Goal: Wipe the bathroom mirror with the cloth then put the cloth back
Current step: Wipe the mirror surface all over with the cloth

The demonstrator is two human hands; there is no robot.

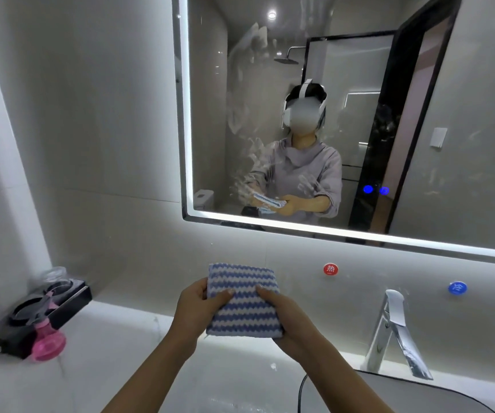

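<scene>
A folded cloth (241,299) with blue and white zigzag stripes is held up in front of me over the counter, below the mirror. My left hand (200,304) grips its left edge with the thumb on top. My right hand (282,311) grips its right side, thumb across the face. The lit-edged bathroom mirror (436,162) hangs on the wall above, with white smears and streaks on its left half. It reflects a person who holds the cloth in both hands.
A chrome tap (395,332) stands at the right over a dark-rimmed basin (419,389). Red (330,269) and blue (457,287) wall markers sit above it. At the left, a black tray (70,305) and a pink spray bottle (48,342) stand on the white counter (121,347).
</scene>
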